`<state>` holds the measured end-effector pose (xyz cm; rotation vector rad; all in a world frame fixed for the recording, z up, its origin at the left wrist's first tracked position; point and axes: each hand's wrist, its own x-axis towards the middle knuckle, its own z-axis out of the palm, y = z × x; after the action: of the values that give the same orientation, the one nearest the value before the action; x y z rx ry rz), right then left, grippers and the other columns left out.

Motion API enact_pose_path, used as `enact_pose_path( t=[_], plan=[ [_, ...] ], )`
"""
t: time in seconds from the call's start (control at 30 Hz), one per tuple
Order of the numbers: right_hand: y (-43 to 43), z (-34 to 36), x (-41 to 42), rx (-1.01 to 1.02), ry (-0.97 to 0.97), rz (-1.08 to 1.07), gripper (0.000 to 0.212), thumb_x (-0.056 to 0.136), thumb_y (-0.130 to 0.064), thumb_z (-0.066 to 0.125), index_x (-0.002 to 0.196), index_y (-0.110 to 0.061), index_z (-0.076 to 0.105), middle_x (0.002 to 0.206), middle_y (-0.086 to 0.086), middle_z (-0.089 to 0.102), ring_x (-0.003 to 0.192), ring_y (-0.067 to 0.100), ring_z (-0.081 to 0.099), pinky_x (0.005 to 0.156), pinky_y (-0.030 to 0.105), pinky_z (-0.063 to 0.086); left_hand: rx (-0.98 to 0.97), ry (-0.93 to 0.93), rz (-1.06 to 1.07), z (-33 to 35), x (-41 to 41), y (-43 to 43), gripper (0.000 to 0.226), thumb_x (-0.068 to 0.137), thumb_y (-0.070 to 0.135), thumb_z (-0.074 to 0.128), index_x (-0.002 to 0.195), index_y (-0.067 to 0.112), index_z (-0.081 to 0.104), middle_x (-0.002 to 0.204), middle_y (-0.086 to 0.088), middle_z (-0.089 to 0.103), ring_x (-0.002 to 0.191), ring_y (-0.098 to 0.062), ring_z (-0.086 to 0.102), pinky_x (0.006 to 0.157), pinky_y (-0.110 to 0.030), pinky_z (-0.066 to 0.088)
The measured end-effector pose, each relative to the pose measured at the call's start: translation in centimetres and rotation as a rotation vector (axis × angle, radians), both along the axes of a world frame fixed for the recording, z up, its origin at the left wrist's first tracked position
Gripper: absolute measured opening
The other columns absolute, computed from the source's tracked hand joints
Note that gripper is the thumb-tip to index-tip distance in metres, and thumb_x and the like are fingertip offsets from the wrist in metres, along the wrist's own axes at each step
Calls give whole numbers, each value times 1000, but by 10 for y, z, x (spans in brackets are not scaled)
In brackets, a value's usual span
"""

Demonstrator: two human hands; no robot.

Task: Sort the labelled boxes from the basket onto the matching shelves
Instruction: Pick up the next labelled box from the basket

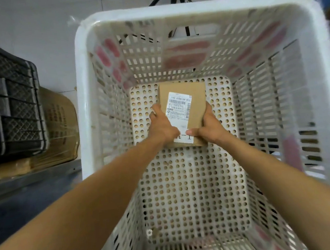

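Both hands are gripping a brown box [195,93] deep inside a white basket [82,112].

The basket is filling most of the view, with a black crate [10,99] sitting beside it on the left. The box is lying flat, label side up, over the far half of the basket's perforated floor, between the two hands; whether it is resting on the floor or hanging just above it cannot be told. The left hand [161,125] is clasping the box's left edge, its fingers curling down around the side. The right hand [210,124] is clasping the right edge, fingers wrapping down out of sight, thumb pressing flat on the near end of the white label [180,111].
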<state>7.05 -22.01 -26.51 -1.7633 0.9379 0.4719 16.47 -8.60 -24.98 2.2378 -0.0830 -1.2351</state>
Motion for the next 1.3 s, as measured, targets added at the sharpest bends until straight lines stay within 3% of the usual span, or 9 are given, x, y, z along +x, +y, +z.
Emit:
enact_pose_path(
  t=[0.23,0.4,0.57,0.73,0.87,0.97,1.03,1.17,1.3],
  plan=[
    [-31,-4,-49,20,-33,-88,116,66,-1,84,151,-26,9,121,-16,52,115,8,51,99,32,45,-149,156,2,-16,-33,-13,124,60,8,88,148,36,5,133,-6,52,120,-27,52,99,-47,46],
    [-21,-13,-49,89,-113,-210,109,74,-9,82,150,-25,6,115,-24,49,98,-13,52,69,-1,42,-222,237,20,-20,-39,-11,130,72,-9,76,149,28,-22,151,-1,36,128,-19,43,103,-38,44],
    [-8,-12,-64,82,-136,-260,125,67,0,84,153,-25,-4,133,-7,51,122,11,49,104,31,44,-164,233,19,-9,-46,2,133,68,-9,78,148,41,-16,146,-4,43,125,-24,49,97,-45,51],
    [-7,19,-84,78,-233,-264,126,55,4,89,150,-25,12,124,-8,57,117,8,54,104,37,46,-231,150,-42,18,-58,12,140,56,-2,86,148,49,-7,140,-8,46,124,-20,47,101,-45,47],
    [-3,72,-97,9,-357,-219,112,56,7,88,145,-20,26,115,-13,60,102,-7,57,83,11,51,-290,67,3,65,-75,21,134,57,0,86,147,51,0,135,4,32,122,-13,38,110,-40,33],
    [5,121,-114,17,-423,-185,110,56,2,89,145,-19,28,111,-19,57,96,-13,53,73,2,46,-384,28,54,115,-94,37,127,63,-10,79,152,37,3,131,6,37,120,-15,43,100,-35,45],
    [19,158,-124,-24,-451,-141,118,54,-5,92,148,-20,22,117,-17,56,104,-9,52,85,10,47,-405,-46,78,154,-108,49,130,58,-5,84,153,30,2,131,4,44,118,-14,45,94,-26,47],
    [54,232,-149,-71,-519,-59,150,37,-34,98,153,-28,3,140,-6,48,129,9,45,111,35,36,-478,-165,75,227,-147,67,152,43,20,93,152,24,-13,149,-7,38,140,-23,32,118,-47,24],
    [73,295,-179,-56,-530,-37,152,44,-25,97,153,-34,-9,152,-1,36,136,14,38,115,45,32,-520,-193,78,268,-176,90,144,39,22,94,149,36,3,141,0,47,136,-23,37,113,-54,30]
  ],
)
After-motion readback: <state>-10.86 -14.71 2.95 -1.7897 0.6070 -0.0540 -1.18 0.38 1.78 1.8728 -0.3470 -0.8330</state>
